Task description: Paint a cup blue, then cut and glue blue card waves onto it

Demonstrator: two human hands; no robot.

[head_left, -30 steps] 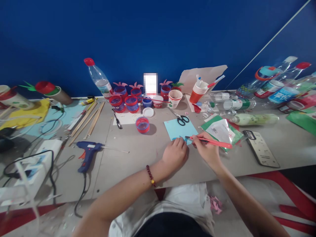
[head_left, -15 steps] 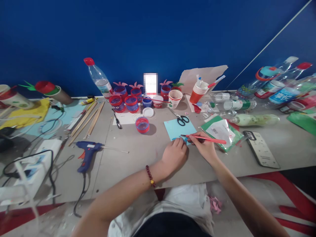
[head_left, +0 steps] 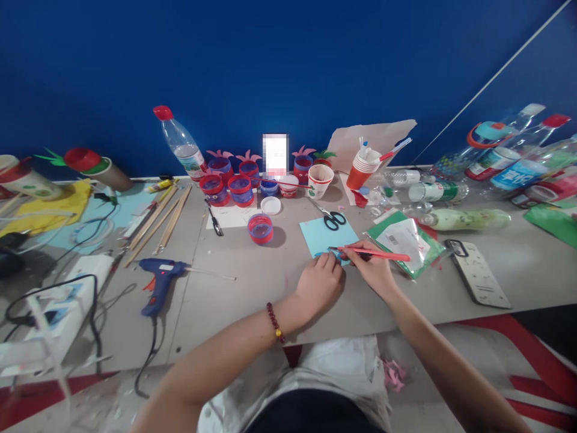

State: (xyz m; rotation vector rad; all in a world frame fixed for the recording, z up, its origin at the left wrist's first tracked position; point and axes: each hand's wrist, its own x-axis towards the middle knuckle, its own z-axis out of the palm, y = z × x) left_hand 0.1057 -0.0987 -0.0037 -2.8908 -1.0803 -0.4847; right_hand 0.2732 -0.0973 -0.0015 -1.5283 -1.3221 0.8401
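Observation:
My right hand (head_left: 373,266) grips a long red pen (head_left: 383,254), its dark tip pointing left over a square of light blue paper (head_left: 315,233). Beside it, my left hand (head_left: 319,278) presses a small piece of darker blue paper (head_left: 334,255) against the square's near edge with curled fingertips. The pen tip is close to this small piece; whether it touches cannot be made out. Black-handled scissors (head_left: 334,221) lie on the far part of the blue square.
A purple-red ring cup (head_left: 260,230) stands left of the paper, with more painted cups (head_left: 241,190) behind. A blue glue gun (head_left: 162,281) lies left. On the right are a green packet (head_left: 376,230), a phone (head_left: 480,273) and plastic bottles (head_left: 469,219).
The pen has shifted very slightly to the left in my right hand. My left hand stays in place, and the other things have not moved.

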